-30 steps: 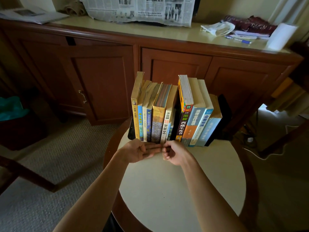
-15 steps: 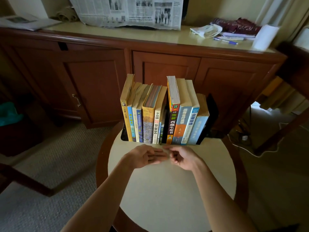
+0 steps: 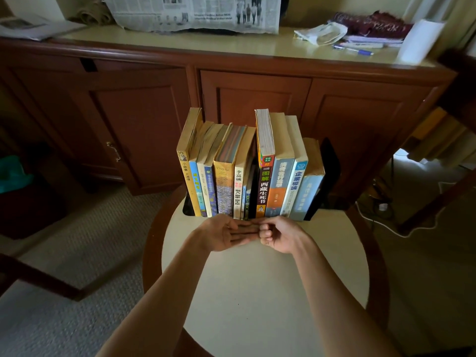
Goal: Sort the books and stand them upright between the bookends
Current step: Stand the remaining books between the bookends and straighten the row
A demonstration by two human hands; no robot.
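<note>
On the round table point(image 3: 257, 292) — books point(image 3: 247, 173) upright, spines facing the camera.

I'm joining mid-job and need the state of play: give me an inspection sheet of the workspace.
Surface: round table, pale top, bare in front of the books.
Job's things: row of books standing upright, spines toward the camera, between the left bookend and the right bookend.
Clutter: nothing seen on the table.
Grippers: left hand open, palm up; right hand curled, touching the left hand's fingers; neither holds a book.
Cables: white cable on the floor at right.
Surroundings: wooden sideboard behind, carrying a newspaper and a blue pen.
</note>
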